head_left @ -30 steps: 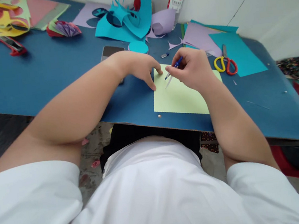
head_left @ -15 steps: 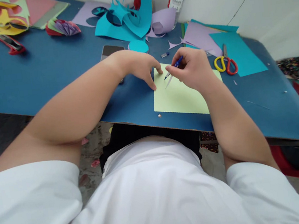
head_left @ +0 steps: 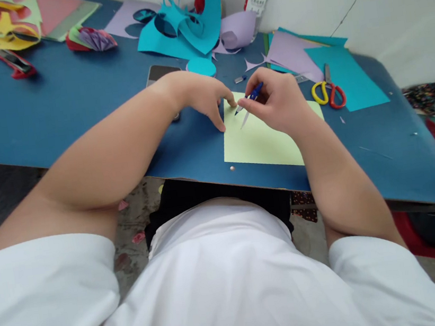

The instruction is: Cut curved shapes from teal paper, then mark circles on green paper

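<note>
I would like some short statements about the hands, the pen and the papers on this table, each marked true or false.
1. The right hand holds a blue pen over the green sheet. True.
2. The left hand holds the scissors. False: its fingertips press on the sheet's left edge, and the scissors lie untouched on the table, to the right of the hands.
3. The green sheet lies at the near edge of the table. True.
4. The scissors have blue handles. False: one handle is yellow, the other red.
5. Cut teal paper stands at the far side of the table. True.
</note>
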Demonstrator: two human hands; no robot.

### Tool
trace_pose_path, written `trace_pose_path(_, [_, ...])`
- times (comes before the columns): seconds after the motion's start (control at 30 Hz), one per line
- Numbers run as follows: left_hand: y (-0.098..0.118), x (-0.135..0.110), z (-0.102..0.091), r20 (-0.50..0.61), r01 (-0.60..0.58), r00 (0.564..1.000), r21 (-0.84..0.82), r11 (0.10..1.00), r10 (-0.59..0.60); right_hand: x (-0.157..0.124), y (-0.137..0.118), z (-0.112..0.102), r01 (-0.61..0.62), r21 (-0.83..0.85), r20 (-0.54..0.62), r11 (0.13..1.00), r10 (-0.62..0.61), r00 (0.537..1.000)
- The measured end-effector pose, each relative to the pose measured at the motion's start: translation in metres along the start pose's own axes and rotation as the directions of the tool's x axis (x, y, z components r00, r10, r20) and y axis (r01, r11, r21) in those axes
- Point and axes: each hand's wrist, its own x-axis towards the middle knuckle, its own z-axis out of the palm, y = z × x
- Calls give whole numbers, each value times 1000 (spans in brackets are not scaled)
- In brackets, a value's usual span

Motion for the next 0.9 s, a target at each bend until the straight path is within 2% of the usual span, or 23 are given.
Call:
trace_pose_path(0.27, [-12, 6, 2, -21, -40, 999, -13, 999, 40, -4, -6, -2, 62, -18, 53, 998, -60, 997])
trace_pose_path(0.5, [-12, 4, 1, -13, -33, 999, -14, 999, 32, -7, -10, -3, 91, 17, 115, 996, -92, 989])
trace_pose_path(0.73, [-16, 8, 4, -25, -5, 1000, -46, 999, 4, -9, -10, -2, 115, -16, 101, 993, -113, 988])
trace_pose_path(0.9, [-17, 7, 6, -44, -47, 998, -113, 992, 42, -9, -2, -2, 246, -74, 123, 966, -236, 964])
